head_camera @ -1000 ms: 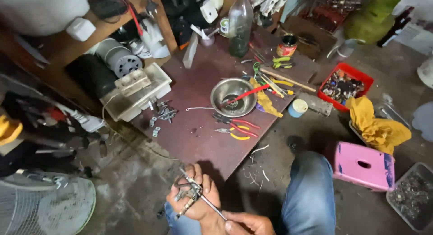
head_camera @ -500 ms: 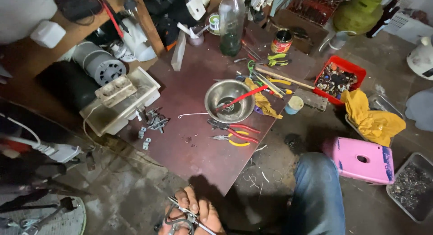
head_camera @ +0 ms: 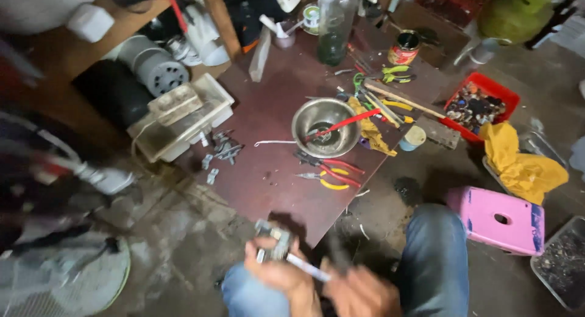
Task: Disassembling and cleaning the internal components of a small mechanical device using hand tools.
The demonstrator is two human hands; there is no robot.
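- Grey metal part, small and blocky, clenched in left hand low in view, above the knees and just off the near corner of the dark red counter.
- Right hand blurred; grip apparently closed on a thin pale-handled tool whose tip meets the metal part, exact hold hard to tell.
- Likely step: working on the part with the tool, probably turning or prying a fastener.
- Next move, as a judgement: calls for steady left-hand bracing and tool tip kept seated.
- On the counter, well apart: steel bowl with a red-handled tool inside, red and yellow pliers just beside it, loose grey metal pieces.
- On the floor at right: pink stool, red tray of small parts.
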